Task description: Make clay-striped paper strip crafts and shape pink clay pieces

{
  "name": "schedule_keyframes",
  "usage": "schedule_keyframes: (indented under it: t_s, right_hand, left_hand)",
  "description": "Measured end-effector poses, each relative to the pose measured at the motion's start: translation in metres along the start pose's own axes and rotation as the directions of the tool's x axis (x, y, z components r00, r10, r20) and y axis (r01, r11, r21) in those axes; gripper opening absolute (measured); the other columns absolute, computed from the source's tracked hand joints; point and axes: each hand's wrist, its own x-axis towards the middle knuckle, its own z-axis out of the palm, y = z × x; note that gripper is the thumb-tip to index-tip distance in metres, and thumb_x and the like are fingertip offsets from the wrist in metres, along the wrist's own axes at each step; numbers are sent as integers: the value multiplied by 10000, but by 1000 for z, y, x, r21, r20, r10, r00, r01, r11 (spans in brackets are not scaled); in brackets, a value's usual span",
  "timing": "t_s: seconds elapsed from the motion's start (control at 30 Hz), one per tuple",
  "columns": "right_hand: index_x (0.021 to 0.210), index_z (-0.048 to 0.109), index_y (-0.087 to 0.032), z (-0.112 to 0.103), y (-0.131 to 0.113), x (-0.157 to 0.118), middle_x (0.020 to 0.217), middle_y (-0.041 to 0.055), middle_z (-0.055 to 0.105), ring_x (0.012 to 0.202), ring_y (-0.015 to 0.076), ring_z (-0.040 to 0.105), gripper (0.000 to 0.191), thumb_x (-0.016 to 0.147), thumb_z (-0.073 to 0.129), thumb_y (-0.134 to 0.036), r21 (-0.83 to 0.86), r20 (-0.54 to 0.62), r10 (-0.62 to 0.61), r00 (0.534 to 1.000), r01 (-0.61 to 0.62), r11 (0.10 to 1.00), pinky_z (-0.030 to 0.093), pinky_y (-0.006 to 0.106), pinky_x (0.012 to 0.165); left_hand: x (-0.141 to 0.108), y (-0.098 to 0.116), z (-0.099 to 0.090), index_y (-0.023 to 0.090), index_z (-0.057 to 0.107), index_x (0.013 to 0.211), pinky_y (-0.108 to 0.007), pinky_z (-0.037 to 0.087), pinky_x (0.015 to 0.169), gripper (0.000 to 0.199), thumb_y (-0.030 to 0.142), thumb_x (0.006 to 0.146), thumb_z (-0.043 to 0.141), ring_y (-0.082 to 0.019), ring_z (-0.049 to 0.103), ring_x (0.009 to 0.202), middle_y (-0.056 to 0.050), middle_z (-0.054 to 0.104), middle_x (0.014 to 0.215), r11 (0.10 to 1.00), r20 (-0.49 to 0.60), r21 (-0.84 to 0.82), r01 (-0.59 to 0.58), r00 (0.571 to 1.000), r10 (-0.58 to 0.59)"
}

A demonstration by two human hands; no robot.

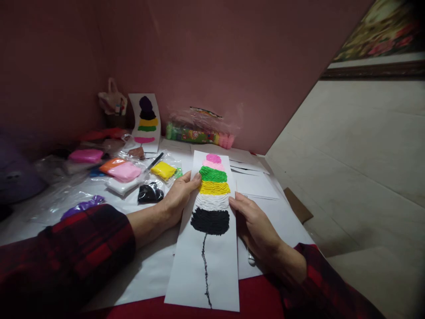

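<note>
Between my two hands, a long white paper strip (186,274) is held tilted above the table. Stacked bands of modelling clay (214,187) cover its upper half: pinks, green, yellow, white and black, with a thin black clay line running down below. My left hand (177,195) grips the strip's left edge, thumb on the front. On the right edge, my right hand (254,221) pinches the paper at the height of the white band. Part of a fork (251,258) shows beneath my right hand, the rest hidden.
Several bags of coloured clay (124,170) lie on the left of the table. A second decorated sheet (154,128) leans by the wall near a small bag (113,101). A clear package of coloured tubs (199,135) stands behind white sheets (255,184).
</note>
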Motion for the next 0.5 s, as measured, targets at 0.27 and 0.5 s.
schedule_keyframes:
  t_s: [0.27,0.5]
  right_hand:
    - [1009,706,-193,2,-2,-1,1141,57,712,1153,263,582,203,823,625,-197,-3,-20,13,1000,-13,1000,433,409,986]
    - [971,711,-200,4,-3,-3,1089,52,731,1108,264,613,180,805,644,-226,-29,-56,34,998,-35,999,444,422,974]
  left_hand:
    - [1,0,0,160,626,1045,-337,544,789,180,204,883,561,-213,704,809,-85,741,879,1000,5,-9,7,1000,-7]
    - [2,-1,-2,157,627,1057,-341,537,791,211,230,861,599,-212,701,798,-81,741,883,1000,13,-18,2,1000,-1]
